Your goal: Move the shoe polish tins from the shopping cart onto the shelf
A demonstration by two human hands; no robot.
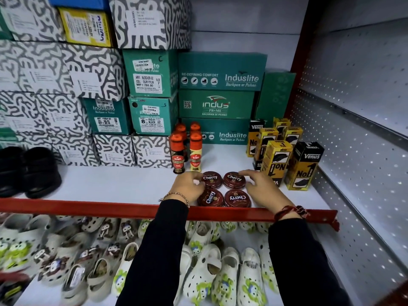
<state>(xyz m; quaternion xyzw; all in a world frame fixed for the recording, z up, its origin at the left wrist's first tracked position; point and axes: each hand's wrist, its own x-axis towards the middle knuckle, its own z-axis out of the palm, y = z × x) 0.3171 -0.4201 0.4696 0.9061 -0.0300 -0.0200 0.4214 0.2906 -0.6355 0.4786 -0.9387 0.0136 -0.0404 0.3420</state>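
Several round dark-red "Cherry" shoe polish tins lie flat in a two-by-two block at the front of the white shelf (110,184). These are the back-left tin (212,179), back-right tin (234,180), front-left tin (210,197) and front-right tin (237,198). My left hand (187,185) rests on the shelf with curled fingers pinching the left rim of the back-left tin. My right hand (262,186) hovers beside the right-hand tins, fingers spread, fingertips reaching over the back-right tin. The shopping cart is out of view.
Kiwi polish bottles (186,151) stand just behind the tins. Yellow-black Venus boxes (284,155) stand to the right. Green and patterned shoe boxes (216,102) are stacked at the back, and black shoes (31,171) sit at the left. A red shelf lip (88,206) runs along the front, with white clogs (198,272) below.
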